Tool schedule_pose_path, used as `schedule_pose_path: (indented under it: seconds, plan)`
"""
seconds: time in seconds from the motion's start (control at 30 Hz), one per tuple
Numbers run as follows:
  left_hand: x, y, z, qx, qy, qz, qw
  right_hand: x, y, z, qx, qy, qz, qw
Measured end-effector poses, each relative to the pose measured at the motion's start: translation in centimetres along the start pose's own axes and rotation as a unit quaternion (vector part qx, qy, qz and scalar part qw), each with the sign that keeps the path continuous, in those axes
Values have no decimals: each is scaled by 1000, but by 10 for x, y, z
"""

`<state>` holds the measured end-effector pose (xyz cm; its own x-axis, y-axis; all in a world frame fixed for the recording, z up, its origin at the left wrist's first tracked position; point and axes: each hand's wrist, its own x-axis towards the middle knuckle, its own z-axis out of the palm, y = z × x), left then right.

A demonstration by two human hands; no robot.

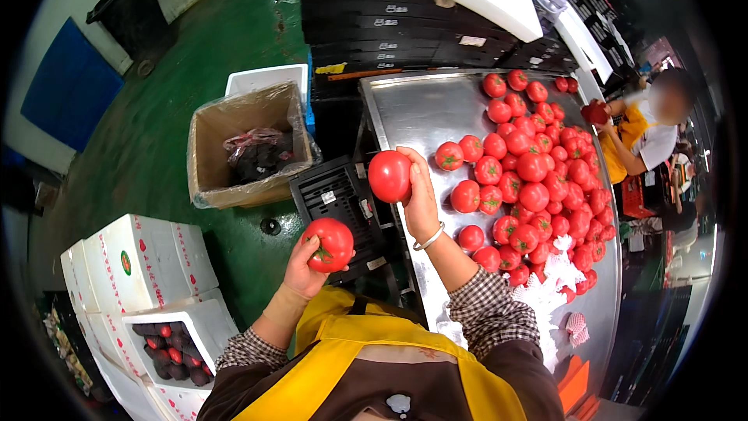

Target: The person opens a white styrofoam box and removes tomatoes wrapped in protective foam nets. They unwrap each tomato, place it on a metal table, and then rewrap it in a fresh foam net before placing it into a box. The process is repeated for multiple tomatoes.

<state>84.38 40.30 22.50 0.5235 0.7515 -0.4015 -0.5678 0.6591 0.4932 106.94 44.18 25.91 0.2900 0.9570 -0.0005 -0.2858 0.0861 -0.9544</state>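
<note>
My left hand (307, 266) grips a large red tomato (336, 240), its green calyx turned toward my thumb. In my right hand (419, 193) is a second, smooth red tomato (388, 176), held a little higher and near the table's edge. Both are in the air over a black plastic crate (333, 199), which stands beside the table. A heap of red tomatoes (534, 196) covers much of the stainless steel table (409, 108) to the right of my hands. White foam net sleeves (540, 304) lie at the near side of the heap.
At left, a plastic-lined cardboard box (201, 134) contains dark scraps. White foam boxes (158, 257) are stacked nearer me; one, open, holds dark-netted red produce (172, 351). Black crates (397, 29) form a stack behind the table. Across it, a person (640, 128) in a yellow apron handles something red.
</note>
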Motion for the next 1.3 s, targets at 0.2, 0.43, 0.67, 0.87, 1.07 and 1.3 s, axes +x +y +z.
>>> schedule_pose_path:
  seconds: [0.2, 0.43, 0.67, 0.87, 1.07, 1.3]
  plan:
    - [9, -9, 3, 6, -19, -32, 999, -1, 2, -15, 36, 11, 9, 999]
    - [-1, -12, -29, -9, 34, -8, 999, 6, 40, 3, 65, -61, 207, 974]
    - [-5, 11, -66, -103, 79, 5, 991, 60, 67, -12, 327, 19, 321, 888]
    - [3, 15, -69, -84, 122, 19, 989, 78, 44, -6, 265, 65, 238, 932]
    - [11, 17, -53, -72, 98, -2, 993, 68, 25, 13, 209, 8, 78, 975]
    - [11, 14, -48, -74, 80, -12, 994, 64, 27, 27, 149, -16, 24, 988]
